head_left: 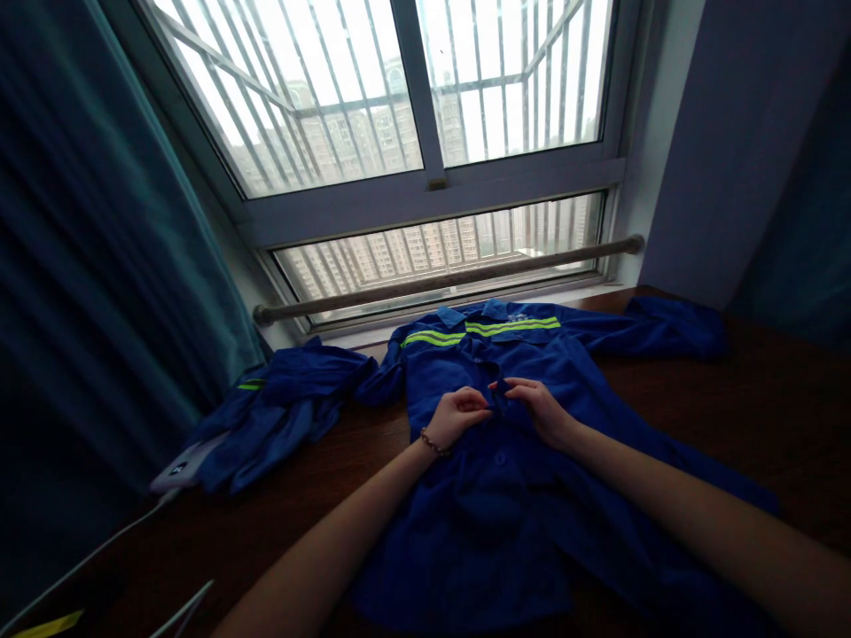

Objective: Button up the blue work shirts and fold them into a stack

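A blue work jacket [452, 523] with yellow-green reflective stripes lies spread on the dark wooden surface, its collar toward the window. At the middle of its front opening, my left hand [458, 415] pinches one front edge, a beaded bracelet on its wrist. Close beside it, my right hand [535, 406] grips the other edge of the placket [500, 390], which is lifted a little off the jacket. Below the hands a button [501, 458] shows on the front. What lies exactly between the fingertips is too dark and small to make out.
Another crumpled blue garment [285, 399] lies at the left, partly over a white power bank [190, 462] with a white cable [86, 554]. A metal rail [452, 282] crosses the window beyond. A blue curtain [113, 221] hangs at the left; a yellow strip [50, 626] is at lower left.
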The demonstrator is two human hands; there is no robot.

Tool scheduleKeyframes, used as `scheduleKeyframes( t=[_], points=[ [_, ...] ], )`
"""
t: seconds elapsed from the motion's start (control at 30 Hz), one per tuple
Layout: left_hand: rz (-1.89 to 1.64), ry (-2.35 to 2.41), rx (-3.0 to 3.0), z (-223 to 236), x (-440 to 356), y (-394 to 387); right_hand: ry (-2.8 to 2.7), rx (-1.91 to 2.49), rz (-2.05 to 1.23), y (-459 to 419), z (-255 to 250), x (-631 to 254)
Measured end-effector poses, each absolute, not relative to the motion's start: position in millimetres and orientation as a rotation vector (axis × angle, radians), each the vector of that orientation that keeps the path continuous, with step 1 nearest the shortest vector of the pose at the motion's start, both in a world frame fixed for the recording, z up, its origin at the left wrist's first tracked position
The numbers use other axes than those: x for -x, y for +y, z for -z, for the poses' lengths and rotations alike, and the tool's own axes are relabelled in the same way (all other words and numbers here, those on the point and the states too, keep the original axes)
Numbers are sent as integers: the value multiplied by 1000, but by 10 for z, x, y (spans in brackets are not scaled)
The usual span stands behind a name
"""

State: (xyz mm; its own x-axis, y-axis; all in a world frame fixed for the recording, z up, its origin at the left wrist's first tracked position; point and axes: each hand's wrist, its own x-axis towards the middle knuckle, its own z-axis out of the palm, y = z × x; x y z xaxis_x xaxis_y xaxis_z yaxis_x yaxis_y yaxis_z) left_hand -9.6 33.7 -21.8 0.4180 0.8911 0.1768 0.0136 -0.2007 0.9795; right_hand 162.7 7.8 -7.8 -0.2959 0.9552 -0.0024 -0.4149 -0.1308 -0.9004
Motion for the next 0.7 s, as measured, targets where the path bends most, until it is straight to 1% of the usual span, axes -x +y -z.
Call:
scheduleKeyframes(
  t=[0.1, 0.2, 0.3, 0.37, 0.43, 0.5, 0.53, 0.7],
  points=[
    [-1011, 863, -1520, 260, 92, 344, -1128, 821, -1613, 98, 119, -1610],
    [-1037, 973, -1531, 250, 81, 331, -1201, 927, -1512, 120, 158, -1595],
    [-1078, 1092, -1709, 168, 78, 284, -1353, 971, -1400, 103, 145, -1595],
    [-1128, 1187, -1897, 77, 82, 232, -1527, 1000, -1180, 60, 101, -1594],
    [-1159, 1233, -2014, -11, 82, 178, -1667, 1007, -814, 6, 44, -1583],
    [-1165, 1197, -1958, -60, 75, 139, -1726, 964, -491, -39, 1, -1565],
    [-1162, 1158, -1875, -63, 67, 132, -1740, 940, -401, -52, -7, -1556],
    [-1129, 1029, -1416, 100, 22, 195, -1858, 932, -329, -44, 80, -1527]
  ],
)
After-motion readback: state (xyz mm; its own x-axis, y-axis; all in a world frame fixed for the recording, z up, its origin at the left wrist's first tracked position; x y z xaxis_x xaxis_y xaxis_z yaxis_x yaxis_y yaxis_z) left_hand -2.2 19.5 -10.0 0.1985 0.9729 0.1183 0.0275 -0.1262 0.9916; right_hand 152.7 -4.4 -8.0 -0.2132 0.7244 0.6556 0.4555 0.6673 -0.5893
